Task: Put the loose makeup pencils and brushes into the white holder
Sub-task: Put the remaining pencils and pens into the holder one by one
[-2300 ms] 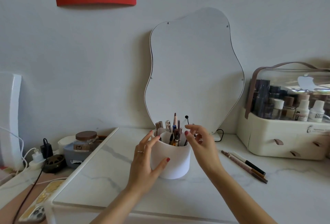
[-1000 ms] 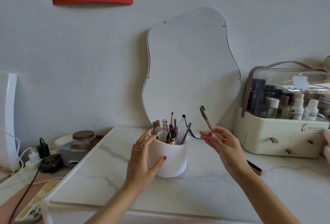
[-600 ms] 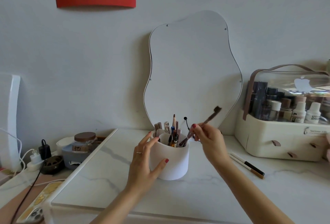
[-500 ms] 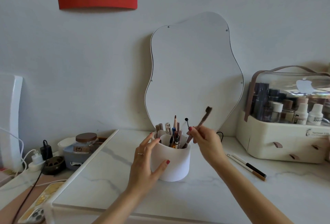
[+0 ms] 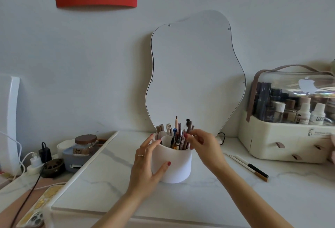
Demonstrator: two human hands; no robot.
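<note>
The holder (image 5: 175,166) stands on the counter (image 5: 199,200), with the left hand (image 5: 145,169) cupped round its side. The right hand (image 5: 204,148) grip is closed, fingertips pinching the brush (image 5: 188,128), whose lower end is inside the rim. Recommend lowering it straight to the bottom before release. Two pencils (image 5: 248,167) lie loose to the right.

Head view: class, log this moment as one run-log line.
left hand: holds white holder | right hand: pinches brush standing in holder | pencils: two loose on table, right of holder
</note>
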